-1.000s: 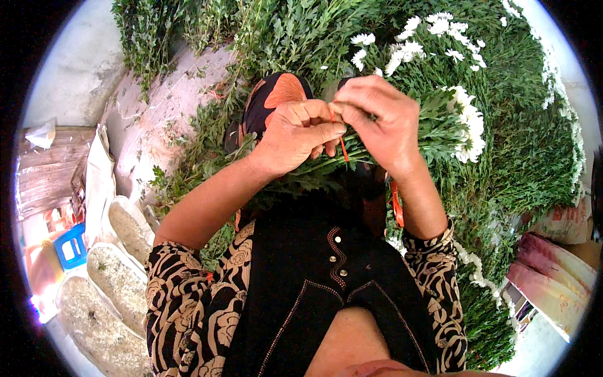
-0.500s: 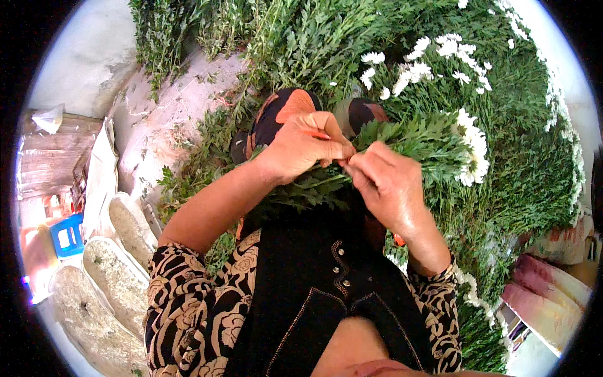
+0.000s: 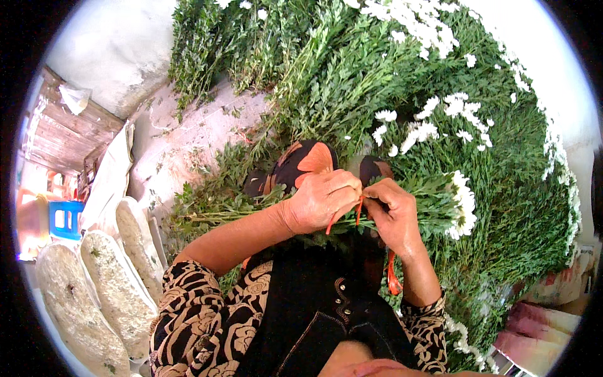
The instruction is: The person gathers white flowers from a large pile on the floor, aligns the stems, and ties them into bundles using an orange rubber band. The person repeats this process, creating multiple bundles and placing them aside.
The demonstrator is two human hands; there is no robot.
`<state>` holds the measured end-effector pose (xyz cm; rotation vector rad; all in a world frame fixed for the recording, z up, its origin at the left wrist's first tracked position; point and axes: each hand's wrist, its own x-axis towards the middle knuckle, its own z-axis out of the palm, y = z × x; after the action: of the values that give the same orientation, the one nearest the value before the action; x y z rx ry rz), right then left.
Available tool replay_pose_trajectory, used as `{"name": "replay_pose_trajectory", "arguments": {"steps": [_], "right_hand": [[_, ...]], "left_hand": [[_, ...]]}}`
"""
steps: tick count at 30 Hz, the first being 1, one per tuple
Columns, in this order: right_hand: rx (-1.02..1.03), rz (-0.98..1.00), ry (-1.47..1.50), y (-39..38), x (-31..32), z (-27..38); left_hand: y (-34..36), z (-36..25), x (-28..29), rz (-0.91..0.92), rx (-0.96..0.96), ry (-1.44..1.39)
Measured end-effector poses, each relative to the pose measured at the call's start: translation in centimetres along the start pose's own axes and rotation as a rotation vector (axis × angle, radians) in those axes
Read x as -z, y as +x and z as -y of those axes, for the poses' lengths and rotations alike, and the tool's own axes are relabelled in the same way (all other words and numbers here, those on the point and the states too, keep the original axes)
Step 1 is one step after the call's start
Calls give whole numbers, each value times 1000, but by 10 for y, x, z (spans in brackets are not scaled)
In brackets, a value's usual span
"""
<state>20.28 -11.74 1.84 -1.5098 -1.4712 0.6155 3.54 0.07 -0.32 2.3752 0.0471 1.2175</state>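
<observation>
A bunch of white chrysanthemums (image 3: 463, 206) lies across my lap, its blooms to the right and its leafy stems to the left. My left hand (image 3: 326, 198) is closed over the stems, pinching a thin red-orange string (image 3: 358, 212). Close beside it, my right hand (image 3: 394, 213) is closed too, thumb and forefinger pressed together at the same string. Two loose string ends hang below the fingers. The part of the string around the stems is hidden by my hands. More red-orange strings (image 3: 394, 278) dangle near my right wrist.
Heaps of cut chrysanthemums (image 3: 490, 176) surround me ahead and to the right. Bare pinkish floor (image 3: 182, 138) with leaf scraps shows at the left. Pale long slabs (image 3: 116, 270) and a blue plastic stool (image 3: 65, 220) stand left. A pink-and-cream carton (image 3: 537, 333) is at the lower right.
The view has tilted, so hands and bunch appear lower. My left hand has turned, knuckles up, and string ends now hang below the fingers. More strings show by my right wrist.
</observation>
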Motion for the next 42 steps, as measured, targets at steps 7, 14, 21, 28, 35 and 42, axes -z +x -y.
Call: {"name": "replay_pose_trajectory", "arguments": {"steps": [7,14,21,28,35,42], "right_hand": [[204,33,-525,-18,6,31],[120,201,-454,-64,16,9],[9,35,-31,-49,27,20],[330,-143,-411,-7,14,27],[-63,75,-132,-7,22,20],[142,47,-415,-30,14,28]], "left_hand": [[2,8,21,232,308,-57],[-13,38,26,536,286,358],[19,28,23,343,1296,-1470],[24,-1,7,507,821,-836],[18,0,9,329,976,-822],[13,12,10,308,1089,-969]]}}
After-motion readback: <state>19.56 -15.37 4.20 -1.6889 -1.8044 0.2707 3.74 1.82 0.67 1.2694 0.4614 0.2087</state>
